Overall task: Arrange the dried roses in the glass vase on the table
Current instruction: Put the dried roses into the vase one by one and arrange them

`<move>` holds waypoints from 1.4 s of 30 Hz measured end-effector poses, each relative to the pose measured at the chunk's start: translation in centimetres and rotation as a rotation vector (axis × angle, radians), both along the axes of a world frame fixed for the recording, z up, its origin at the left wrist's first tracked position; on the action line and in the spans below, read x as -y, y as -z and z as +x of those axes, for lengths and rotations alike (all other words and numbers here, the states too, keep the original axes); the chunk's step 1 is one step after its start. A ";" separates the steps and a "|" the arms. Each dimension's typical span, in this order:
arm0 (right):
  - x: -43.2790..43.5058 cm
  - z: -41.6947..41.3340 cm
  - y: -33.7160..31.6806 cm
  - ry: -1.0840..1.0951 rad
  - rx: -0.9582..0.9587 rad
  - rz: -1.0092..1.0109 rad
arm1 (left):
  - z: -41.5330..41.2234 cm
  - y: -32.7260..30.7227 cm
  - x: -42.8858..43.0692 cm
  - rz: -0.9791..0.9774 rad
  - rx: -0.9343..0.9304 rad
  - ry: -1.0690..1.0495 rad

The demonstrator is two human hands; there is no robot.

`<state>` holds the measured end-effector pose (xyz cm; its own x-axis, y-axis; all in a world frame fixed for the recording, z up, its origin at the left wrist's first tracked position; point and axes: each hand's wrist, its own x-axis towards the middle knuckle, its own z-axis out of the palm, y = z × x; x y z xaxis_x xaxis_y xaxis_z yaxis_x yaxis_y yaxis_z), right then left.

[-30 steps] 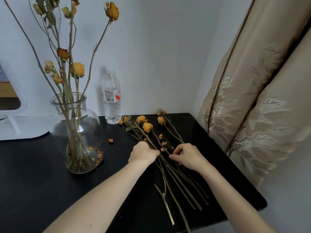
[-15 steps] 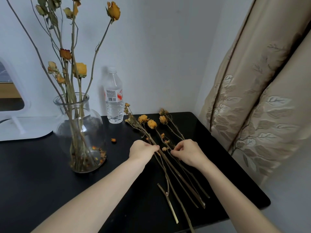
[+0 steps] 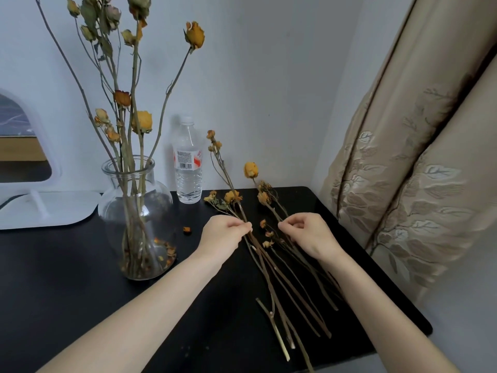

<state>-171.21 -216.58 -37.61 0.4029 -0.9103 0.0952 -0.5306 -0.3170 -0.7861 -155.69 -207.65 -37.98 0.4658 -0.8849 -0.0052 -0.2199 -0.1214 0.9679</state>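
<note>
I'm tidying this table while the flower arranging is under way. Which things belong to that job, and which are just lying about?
Part of the job: glass vase, the standing roses in it, loose dried roses on the black table, left hand and right hand pinching their stems.

Lying about: water bottle, white stand, curtain, fallen petal scrap.

Home, probably a bedroom or living-room corner: small black table (image 3: 67,278) against a plain white wall (image 3: 269,90), leaf-embroidered beige curtain (image 3: 403,184) at right, vase (image 3: 134,211) of dried roses (image 3: 141,121), water bottle (image 3: 188,168), and a white-framed mirror or screen (image 3: 53,208) at left.
</note>
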 end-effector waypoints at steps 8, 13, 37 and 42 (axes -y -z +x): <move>-1.2 2.3 -2.4 -0.009 0.265 -0.019 | 1.4 -3.1 -2.7 -0.169 0.155 0.098; -2.2 4.3 -4.4 -0.047 0.401 -0.029 | 3.0 -5.7 -4.8 -0.269 0.230 0.085; -6.9 14.9 -16.1 -0.258 0.810 -0.038 | 13.3 -19.2 -9.9 -0.665 0.345 -0.295; -6.5 15.2 -15.7 -0.246 0.788 -0.046 | 14.0 -19.4 -9.5 -0.701 0.352 -0.340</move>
<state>-156.04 -210.06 -21.90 0.3898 -0.7929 0.4684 0.2599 -0.3933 -0.8819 -141.65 -198.14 -18.61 0.5782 -0.4415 0.6861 -0.5819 0.3663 0.7261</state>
